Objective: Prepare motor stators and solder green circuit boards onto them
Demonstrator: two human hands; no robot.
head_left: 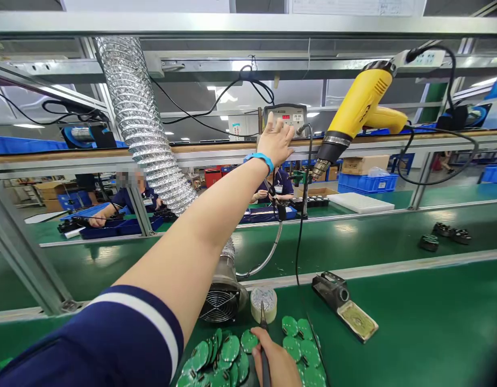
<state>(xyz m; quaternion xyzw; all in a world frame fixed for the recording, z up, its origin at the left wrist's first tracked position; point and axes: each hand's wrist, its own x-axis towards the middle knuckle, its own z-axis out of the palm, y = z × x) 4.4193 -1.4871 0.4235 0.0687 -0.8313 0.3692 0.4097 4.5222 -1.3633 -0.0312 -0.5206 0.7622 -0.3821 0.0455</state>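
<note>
My left hand [276, 142], with a blue wristband, reaches up to the soldering station [288, 119] on the shelf. Its fingers are spread over the lower front of the box, near the lit red display; whether they touch it I cannot tell. Low in the view, my right hand [277, 361] grips a soldering iron [264, 344], its tip pointing up at a round pale tub [263, 305]. A round green circuit board [249, 341] lies against the right fingertips. To the left is a heap of such boards [220, 359]; others lie in rows [309, 352] on the right.
A soldering iron stand with a sponge [345, 306] sits at right. A yellow heat gun [355, 105] hangs above, cable looping. The silver duct [139, 118] descends at left toward a fan [220, 305]. Black parts [450, 232] lie on the strip behind. Co-workers sit beyond the frame.
</note>
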